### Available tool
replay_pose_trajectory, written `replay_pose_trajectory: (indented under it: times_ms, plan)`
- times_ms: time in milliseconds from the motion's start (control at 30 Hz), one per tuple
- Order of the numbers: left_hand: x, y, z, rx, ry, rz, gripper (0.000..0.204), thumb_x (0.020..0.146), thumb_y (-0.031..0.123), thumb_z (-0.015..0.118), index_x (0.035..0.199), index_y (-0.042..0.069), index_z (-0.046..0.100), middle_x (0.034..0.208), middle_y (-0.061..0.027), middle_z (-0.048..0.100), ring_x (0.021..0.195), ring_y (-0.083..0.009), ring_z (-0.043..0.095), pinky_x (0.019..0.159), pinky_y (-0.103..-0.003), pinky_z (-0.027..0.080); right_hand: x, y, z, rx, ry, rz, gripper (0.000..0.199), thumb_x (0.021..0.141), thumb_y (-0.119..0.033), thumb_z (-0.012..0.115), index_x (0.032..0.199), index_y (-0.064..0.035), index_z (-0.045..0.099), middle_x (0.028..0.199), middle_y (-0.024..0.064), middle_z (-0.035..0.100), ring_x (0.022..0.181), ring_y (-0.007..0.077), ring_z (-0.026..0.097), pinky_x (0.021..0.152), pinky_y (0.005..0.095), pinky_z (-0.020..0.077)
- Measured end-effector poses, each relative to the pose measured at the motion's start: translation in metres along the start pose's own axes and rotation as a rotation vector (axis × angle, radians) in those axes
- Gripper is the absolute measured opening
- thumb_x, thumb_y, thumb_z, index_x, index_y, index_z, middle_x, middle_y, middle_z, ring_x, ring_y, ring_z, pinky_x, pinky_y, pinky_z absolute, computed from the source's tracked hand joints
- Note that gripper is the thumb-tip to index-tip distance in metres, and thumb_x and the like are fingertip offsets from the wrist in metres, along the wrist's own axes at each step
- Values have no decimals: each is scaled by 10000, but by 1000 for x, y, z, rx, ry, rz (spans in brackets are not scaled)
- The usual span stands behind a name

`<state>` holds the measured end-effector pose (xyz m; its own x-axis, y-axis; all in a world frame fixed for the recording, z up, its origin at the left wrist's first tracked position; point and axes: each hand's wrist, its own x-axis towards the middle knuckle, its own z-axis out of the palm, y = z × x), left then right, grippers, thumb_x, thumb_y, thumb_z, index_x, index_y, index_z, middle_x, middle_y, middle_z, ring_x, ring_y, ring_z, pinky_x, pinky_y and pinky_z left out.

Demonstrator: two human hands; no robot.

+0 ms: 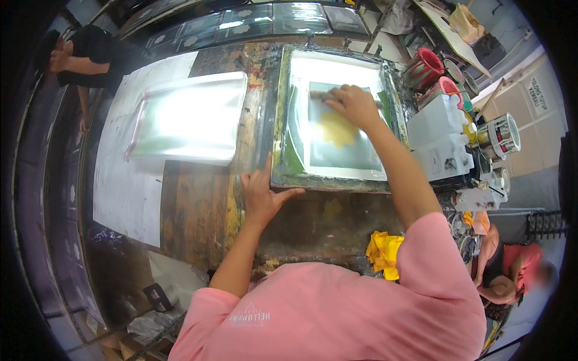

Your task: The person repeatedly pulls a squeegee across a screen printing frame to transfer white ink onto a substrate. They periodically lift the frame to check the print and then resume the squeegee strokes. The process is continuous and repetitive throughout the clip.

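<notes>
A screen-printing frame (332,184) lies on the worktable, its mesh showing a yellow flower-like patch (335,129). My right hand (352,103) reaches over the far part of the mesh. Its fingers are closed on a squeegee (318,94), a narrow bar lying crosswise and mostly covered by the hand. At the frame's near left corner rests my left hand (260,191), index finger stretched along the side and thumb along the near edge, with nothing in it. Left of the frame lies a stack of shiny clear sheets (189,120).
White plastic jugs (438,117), red paint buckets (423,67) and cans (503,135) crowd the right side. A yellow cloth (385,253) lies at the table's near edge. One person (90,57) is at the far left, another (512,271) sits at right. Racks (241,27) line the back.
</notes>
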<state>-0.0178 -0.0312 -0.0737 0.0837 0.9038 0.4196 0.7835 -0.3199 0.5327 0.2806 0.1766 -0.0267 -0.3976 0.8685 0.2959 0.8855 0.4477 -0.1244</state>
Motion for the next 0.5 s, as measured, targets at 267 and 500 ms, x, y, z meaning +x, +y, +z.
replay_pose_trajectory:
  times_ms: [267, 500]
  plan:
    - [-2, 2, -2, 22, -36, -59, 1158, 695, 711, 876, 1569, 33, 531, 831, -99, 599, 858, -280, 539, 903, -433, 410, -134, -110, -76, -7, -203, 67, 453, 1017, -506, 635, 1087, -58, 647, 995, 149, 698, 951, 349, 712, 746, 522, 594]
    - [29, 51, -26, -706, 50, -261, 1034, 774, 490, 950, 1532, -67, 520, 1107, -161, 733, 1114, -298, 617, 1006, -410, 479, -134, -133, -124, -120, 54, 12, 382, 967, -418, 696, 1099, -60, 689, 1005, 132, 678, 986, 327, 657, 1025, 515, 444]
